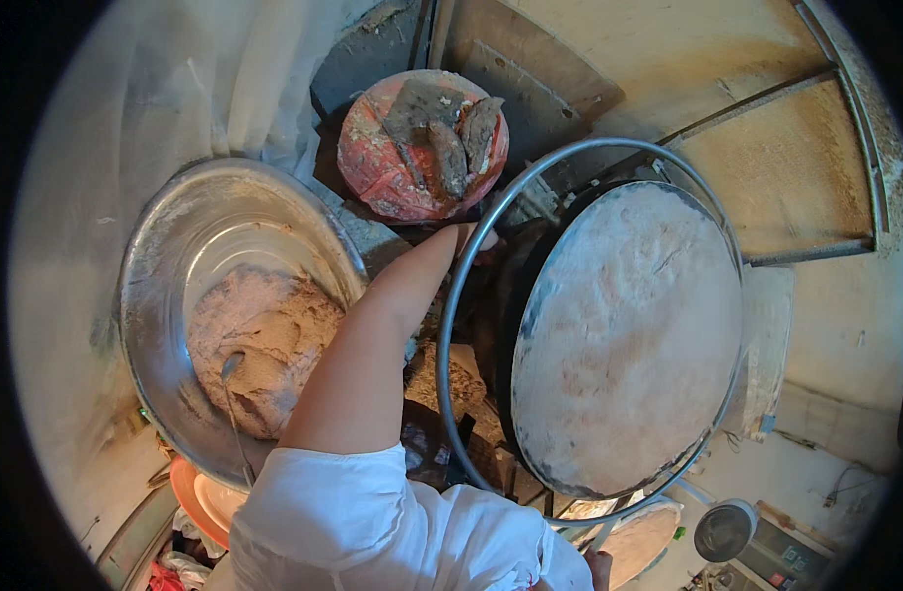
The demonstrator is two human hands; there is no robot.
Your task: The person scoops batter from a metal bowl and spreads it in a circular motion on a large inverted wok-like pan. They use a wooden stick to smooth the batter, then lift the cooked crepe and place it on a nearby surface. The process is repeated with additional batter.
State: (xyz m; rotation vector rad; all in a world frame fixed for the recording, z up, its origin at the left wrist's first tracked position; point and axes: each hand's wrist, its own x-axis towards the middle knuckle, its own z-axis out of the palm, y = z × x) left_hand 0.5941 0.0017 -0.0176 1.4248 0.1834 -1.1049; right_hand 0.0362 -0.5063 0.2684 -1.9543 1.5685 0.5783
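Note:
My left arm reaches forward from a white sleeve, past a wide metal basin (154, 286). My left hand (479, 240) is at the left side of a grey metal hoop (454, 325); the hoop crosses in front of it and its fingers are mostly hidden. Inside the hoop is a large round griddle covered by a pale, thin layer of dough or flatbread (629, 335). Only a small piece of my right hand (598, 565) shows at the lower edge, beside the white clothing, fingers hidden. In the basin lies brownish dough or thick batter (264, 345), with a metal spoon (233, 366) resting in it.
A round, red-covered thing (372, 172) with dark, crusted pieces on top stands at the far side. Orange basins (187, 502) are at the lower left. Another pale round (640, 542) and a dark pan (724, 532) are at the lower right. A framed panel (781, 167) leans on the right.

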